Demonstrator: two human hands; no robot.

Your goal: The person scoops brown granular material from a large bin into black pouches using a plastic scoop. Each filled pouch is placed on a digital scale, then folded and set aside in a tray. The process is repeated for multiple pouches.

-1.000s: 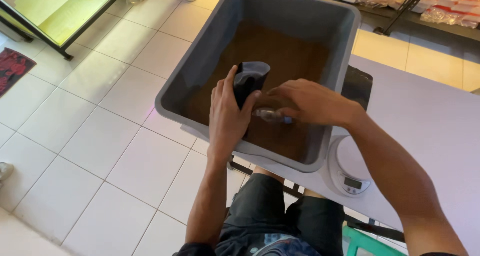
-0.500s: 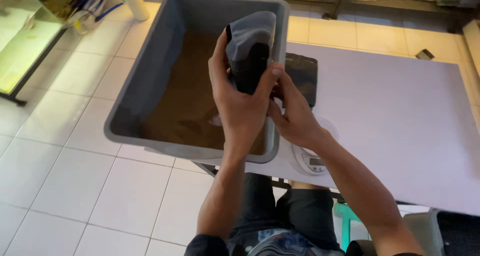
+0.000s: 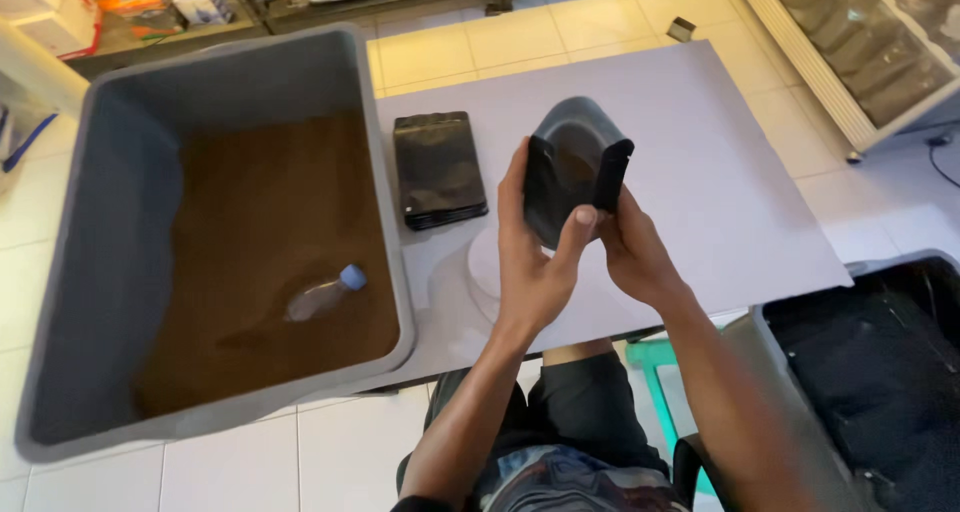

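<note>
My left hand [image 3: 535,257] and my right hand [image 3: 632,252] together hold a black pouch [image 3: 570,167] upright above the white table [image 3: 720,162], its mouth spread open. Under the hands sits a small white scale [image 3: 485,267], partly hidden. To the left, a large grey tub [image 3: 110,222] holds brown powder [image 3: 270,222], and a clear plastic bottle with a blue cap [image 3: 322,294] lies half sunk in it.
A stack of flat black pouches [image 3: 437,169] lies on the table beside the tub. A second grey bin with black contents [image 3: 880,362] stands at the lower right. Shelves with packages line the far wall, above white floor tiles.
Both hands have lifted the pouch out of the tub and carried it right, over the table and scale. The bottle now lies loose in the powder.
</note>
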